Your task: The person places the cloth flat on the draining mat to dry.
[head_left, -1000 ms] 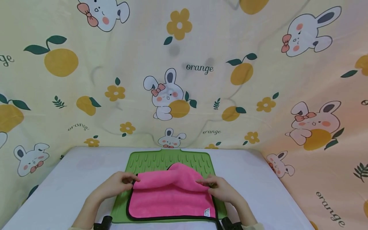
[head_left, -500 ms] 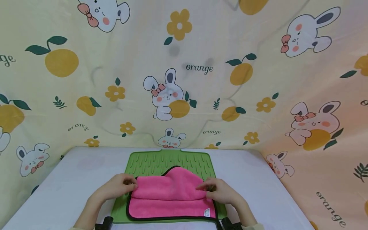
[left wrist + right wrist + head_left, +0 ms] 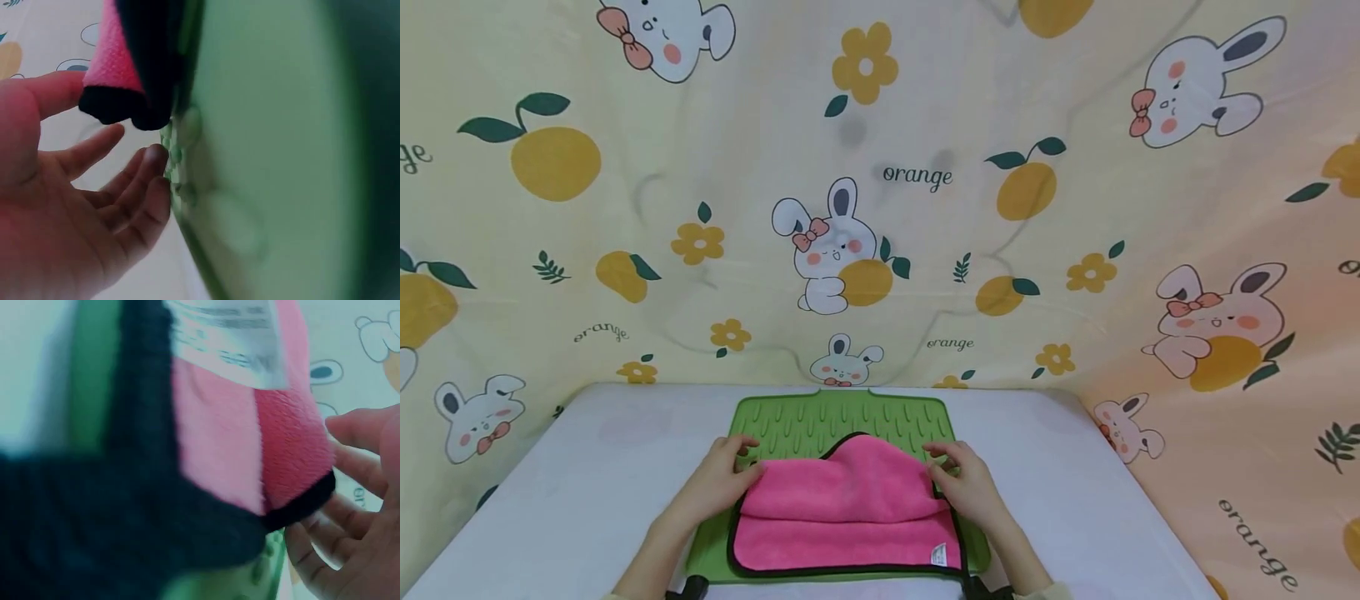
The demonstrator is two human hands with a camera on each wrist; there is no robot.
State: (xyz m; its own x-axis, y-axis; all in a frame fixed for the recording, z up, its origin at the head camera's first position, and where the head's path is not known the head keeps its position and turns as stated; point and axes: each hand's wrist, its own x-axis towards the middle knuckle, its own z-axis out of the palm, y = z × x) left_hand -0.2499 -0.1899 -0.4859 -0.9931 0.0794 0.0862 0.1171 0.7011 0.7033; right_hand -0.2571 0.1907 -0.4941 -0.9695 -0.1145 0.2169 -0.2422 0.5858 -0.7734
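Observation:
A pink towel (image 3: 842,546) with a black border lies on a green ribbed mat (image 3: 842,408). Its far part is folded over toward the front, with a raised hump at the back edge and a white label at the front right corner. My left hand (image 3: 718,479) is at the left end of the fold, fingers apart; in the left wrist view its thumb (image 3: 59,90) meets the towel edge and the fingertips reach the mat's edge. At the right end of the fold is my right hand (image 3: 966,487), fingers loosely bent, thumb (image 3: 353,428) beside the towel's side.
The mat lies on a white table (image 3: 1060,467). Behind and to the right hangs a curtain (image 3: 910,250) printed with rabbits, oranges and flowers. Black straps (image 3: 688,587) show at the wrists.
The folded part came down toward the front and lies flatter. Both hands then loosened from it; their fingers have spread and moved slightly away from me.

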